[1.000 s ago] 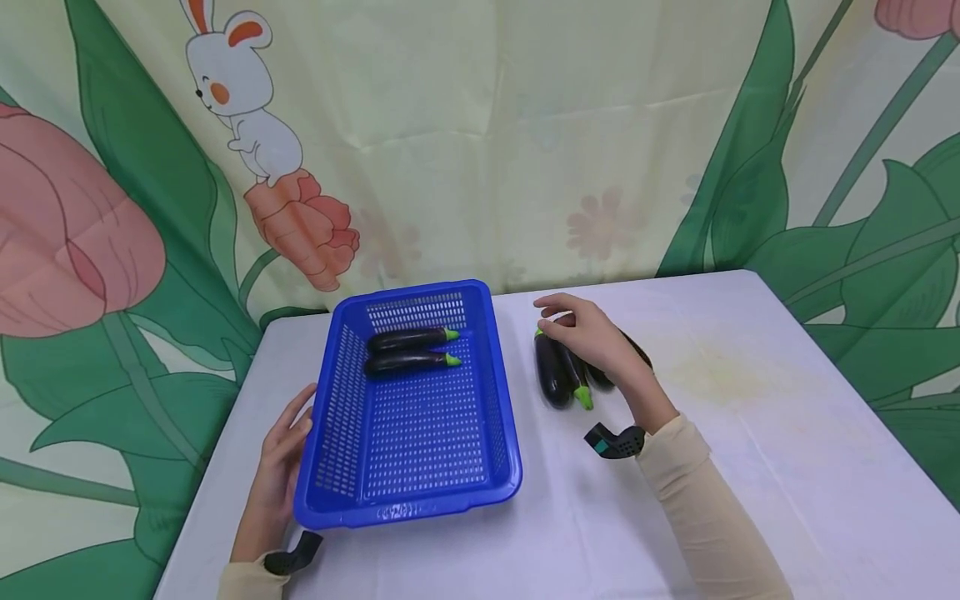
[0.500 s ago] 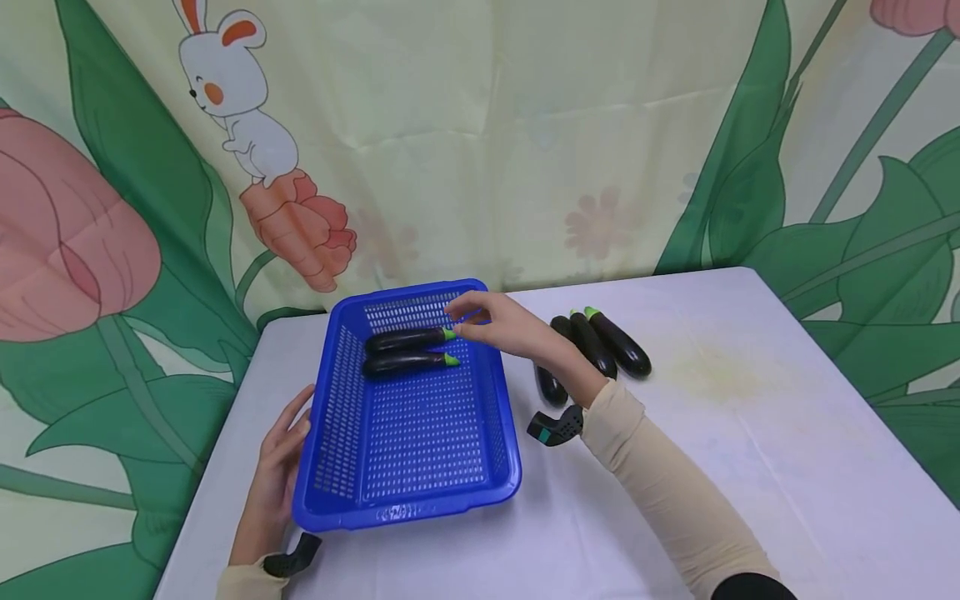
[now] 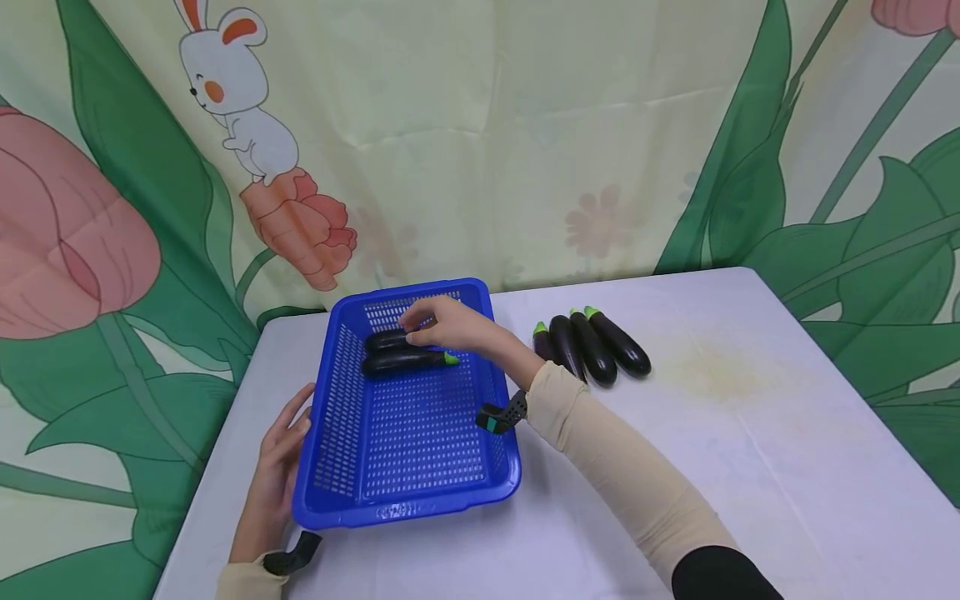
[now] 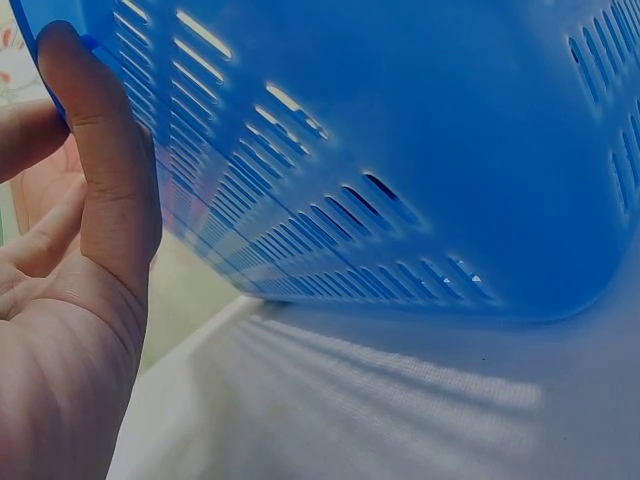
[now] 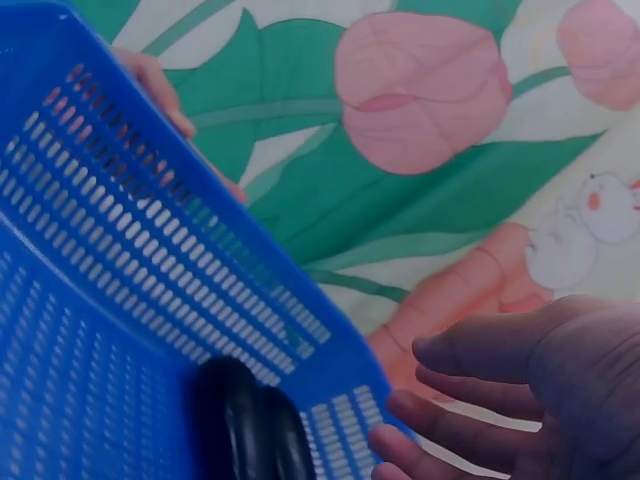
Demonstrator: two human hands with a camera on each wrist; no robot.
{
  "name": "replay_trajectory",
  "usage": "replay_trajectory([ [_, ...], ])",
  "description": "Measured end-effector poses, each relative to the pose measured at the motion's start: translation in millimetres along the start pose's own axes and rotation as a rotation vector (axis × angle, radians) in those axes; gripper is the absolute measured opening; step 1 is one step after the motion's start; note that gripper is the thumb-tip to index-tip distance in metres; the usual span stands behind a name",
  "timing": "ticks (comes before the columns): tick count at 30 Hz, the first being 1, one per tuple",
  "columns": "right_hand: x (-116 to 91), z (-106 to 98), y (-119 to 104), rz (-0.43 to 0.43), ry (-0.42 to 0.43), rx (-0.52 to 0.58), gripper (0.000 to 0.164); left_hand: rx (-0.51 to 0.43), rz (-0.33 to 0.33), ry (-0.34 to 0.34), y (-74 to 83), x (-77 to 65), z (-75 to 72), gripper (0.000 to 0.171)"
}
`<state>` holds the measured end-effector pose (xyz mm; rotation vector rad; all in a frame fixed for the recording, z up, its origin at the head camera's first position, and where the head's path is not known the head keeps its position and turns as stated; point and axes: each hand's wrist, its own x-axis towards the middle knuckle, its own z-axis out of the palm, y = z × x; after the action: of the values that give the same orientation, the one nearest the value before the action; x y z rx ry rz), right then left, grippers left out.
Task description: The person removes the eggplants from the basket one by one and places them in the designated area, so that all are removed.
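Observation:
A blue plastic basket (image 3: 420,433) with slotted walls stands on the table, two dark eggplants (image 3: 401,361) lying side by side in its far part. My left hand (image 3: 277,475) rests against the outside of the left rim; in the left wrist view its thumb (image 4: 105,170) touches the rim. Over the basket hovers my right hand (image 3: 453,323), covering the stem end of the farther eggplant in the head view. The right wrist view shows its fingers (image 5: 455,430) loosely bent, with nothing between them. Several more eggplants (image 3: 592,348) lie beside the basket on the right.
A white cloth covers the table (image 3: 750,450). Behind it hangs a printed curtain (image 3: 480,150) with tulips and a rabbit. My right forearm crosses the basket's right rim and hides part of the nearest loose eggplants.
My right hand has moved left, from above the loose eggplants to over the basket, uncovering most of that group. The left hand, basket and eggplants stay where they were.

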<state>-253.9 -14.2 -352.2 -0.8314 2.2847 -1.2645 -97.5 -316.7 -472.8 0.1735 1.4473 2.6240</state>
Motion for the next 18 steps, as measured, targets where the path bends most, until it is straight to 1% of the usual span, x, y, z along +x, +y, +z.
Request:
replay_trajectory([
  [4, 10.9, 10.2, -2.6, 0.003, -0.016, -0.034, 0.033, -0.004, 0.001, -0.003, -1.1, 0.5, -0.1, 0.056],
  [10, 24.8, 23.0, -2.6, 0.046, -0.038, -0.071, 0.032, -0.003, 0.006, -0.006, -0.4, -0.1, -0.6, 0.055],
  [18, 35.1, 31.7, 11.3, 0.067, -0.018, -0.059, 0.032, -0.001, 0.010, -0.009, -0.6, -0.3, -0.6, 0.055],
])
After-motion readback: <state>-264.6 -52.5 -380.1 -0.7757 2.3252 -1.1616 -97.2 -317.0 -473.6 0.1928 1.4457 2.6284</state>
